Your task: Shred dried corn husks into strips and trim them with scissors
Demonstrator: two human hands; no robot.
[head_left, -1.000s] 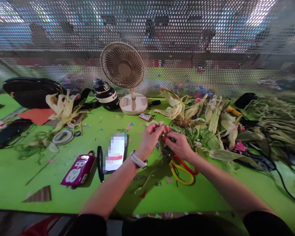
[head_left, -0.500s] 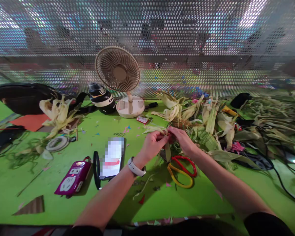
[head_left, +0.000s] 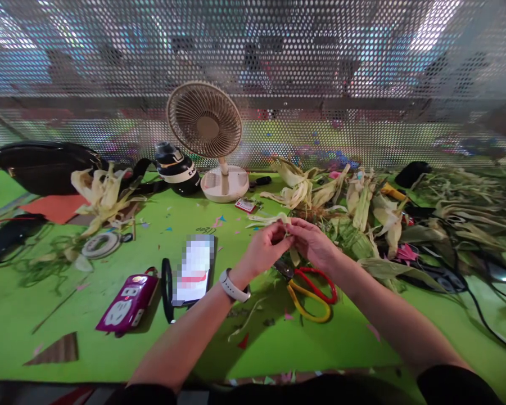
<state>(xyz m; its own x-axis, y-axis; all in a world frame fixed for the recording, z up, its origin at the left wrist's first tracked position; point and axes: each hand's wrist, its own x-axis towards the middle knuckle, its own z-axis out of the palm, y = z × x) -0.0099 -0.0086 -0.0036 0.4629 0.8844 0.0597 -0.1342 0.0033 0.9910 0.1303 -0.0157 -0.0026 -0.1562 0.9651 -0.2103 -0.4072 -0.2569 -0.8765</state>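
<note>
Both my hands meet near the middle of the green table [head_left: 181, 351], fingertips close together. My left hand [head_left: 265, 247] pinches a pale strip of corn husk [head_left: 263, 220] whose loose ends stick out to the left. From the other side my right hand [head_left: 314, 243] grips the same husk, and a short piece of it hangs down between the hands. Just below them lie scissors [head_left: 312, 298] with one red and one yellow handle, their blades partly hidden. A white watch band [head_left: 233, 286] circles my left wrist.
Heaps of corn husks [head_left: 358, 208] cover the right side. A phone [head_left: 194, 270], a purple power bank [head_left: 129, 304] and a tape roll [head_left: 101, 245] lie to the left. Behind stand a fan [head_left: 223, 183], a black bottle [head_left: 177, 169], a black bag [head_left: 46, 166] and a perforated metal screen [head_left: 278, 73].
My fingers have shifted around the husk; my right hand has turned and dropped slightly. A pale loop of husk now rises above the fingertips, and more of the scissors' blades shows.
</note>
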